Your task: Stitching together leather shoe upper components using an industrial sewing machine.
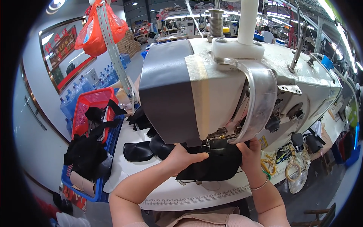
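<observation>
1. Head cam, left hand: my left hand (182, 159) came in from the left, thumb stretched out flat on top of the black piece (215, 166). Most of its fingers were out of sight, so I can't tell whether they were pinching anything underneath.

2. Right hand: my right hand (250, 153) was at the right edge of that piece, thumb and bent fingers pinched together on it. Fingertips were hard to make out, tucked right by the clear curved guard (262, 109).

3. The piece itself: it lay on the white table (162, 196), under the working end of the sewing machine (223, 90) and between my hands. Its far end was hidden by the machine head, and the stitching spot was too small to read.

4. Off to the left, more black pieces (138, 151) sat on the table, partly blocked by the machine. Beyond them was a blue crate (99, 192) with black stuff piled in it. My lap was cut off at the bottom.
</observation>
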`<action>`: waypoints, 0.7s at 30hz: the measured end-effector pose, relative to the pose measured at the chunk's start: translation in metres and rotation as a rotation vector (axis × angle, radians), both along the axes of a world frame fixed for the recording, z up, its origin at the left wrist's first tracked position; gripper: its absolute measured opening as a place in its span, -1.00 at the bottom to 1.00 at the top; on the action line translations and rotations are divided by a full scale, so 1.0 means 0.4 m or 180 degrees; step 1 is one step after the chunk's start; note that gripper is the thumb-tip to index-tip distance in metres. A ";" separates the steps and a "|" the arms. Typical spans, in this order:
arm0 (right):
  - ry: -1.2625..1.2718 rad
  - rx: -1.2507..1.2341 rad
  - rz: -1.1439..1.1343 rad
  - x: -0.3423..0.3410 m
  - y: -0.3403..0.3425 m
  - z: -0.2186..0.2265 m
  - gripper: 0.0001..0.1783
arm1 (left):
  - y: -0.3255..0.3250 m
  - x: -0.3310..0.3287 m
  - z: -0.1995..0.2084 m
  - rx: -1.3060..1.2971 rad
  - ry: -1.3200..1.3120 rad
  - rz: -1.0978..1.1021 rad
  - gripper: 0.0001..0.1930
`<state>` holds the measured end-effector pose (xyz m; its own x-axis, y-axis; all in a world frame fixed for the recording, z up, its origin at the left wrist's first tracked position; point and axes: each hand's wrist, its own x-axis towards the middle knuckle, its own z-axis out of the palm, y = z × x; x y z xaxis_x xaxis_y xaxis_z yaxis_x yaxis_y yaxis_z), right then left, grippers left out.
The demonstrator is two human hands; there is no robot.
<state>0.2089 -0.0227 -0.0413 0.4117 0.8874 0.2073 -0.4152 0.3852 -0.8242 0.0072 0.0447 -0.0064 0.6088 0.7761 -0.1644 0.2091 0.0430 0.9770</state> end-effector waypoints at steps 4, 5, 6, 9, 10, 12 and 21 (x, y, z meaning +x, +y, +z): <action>-0.0083 -0.0080 -0.0112 0.018 0.020 -0.018 -0.79 | -0.005 0.010 0.015 -0.0136 0.0285 0.0276 -0.36; -0.0114 -0.0101 -0.0107 0.024 0.024 -0.022 -0.79 | -0.006 0.011 0.019 -0.0139 0.0235 0.0252 -0.38; -0.0107 -0.0103 -0.0118 0.026 0.025 -0.019 -0.79 | -0.010 0.014 0.029 -0.0141 0.0185 0.0227 -0.39; -0.0194 0.0001 -0.0159 0.029 0.034 -0.017 -0.79 | -0.035 0.027 0.091 -0.0296 0.0424 0.0265 -0.43; -0.0287 -0.0003 -0.0228 0.031 0.040 -0.022 -0.79 | -0.035 0.028 0.091 -0.0310 0.0436 0.0248 -0.43; -0.0391 -0.0003 -0.0294 0.033 0.041 -0.018 -0.80 | -0.041 0.032 0.094 -0.0144 0.0410 0.0362 -0.46; -0.0576 -0.0077 -0.0384 0.038 0.057 -0.013 -0.81 | 0.036 0.017 -0.021 0.0718 0.0269 0.0075 -0.42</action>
<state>0.2240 0.0003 -0.0466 0.4731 0.8396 0.2669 -0.2117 0.4024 -0.8906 0.0141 0.0590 -0.0148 0.5816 0.8128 -0.0349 0.2920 -0.1685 0.9415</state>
